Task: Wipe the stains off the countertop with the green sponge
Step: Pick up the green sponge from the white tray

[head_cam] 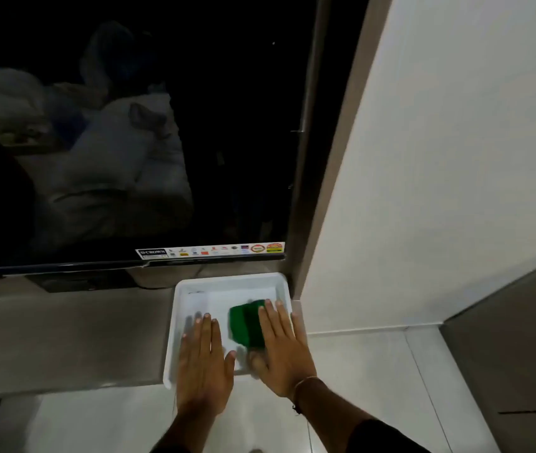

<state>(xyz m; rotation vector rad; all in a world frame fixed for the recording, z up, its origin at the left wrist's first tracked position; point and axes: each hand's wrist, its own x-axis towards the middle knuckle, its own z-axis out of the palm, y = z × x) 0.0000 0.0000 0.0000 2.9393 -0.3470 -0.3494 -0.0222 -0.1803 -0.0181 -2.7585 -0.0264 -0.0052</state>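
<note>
Grey countertop point(64, 338) under the dark television point(129, 125) looks unwiped to me, since the green sponge point(247, 323) sits in the white tray point(227, 281), my right hand point(281, 351) flat beside it grasping nothing, left hand point(203, 364) spread open.

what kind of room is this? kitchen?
Probably a living room or bedroom, not clearly a kitchen: a large TV hangs over a grey ledge, its dark screen reflecting rumpled bedding. The white tray with the green sponge sits on that ledge.
</note>
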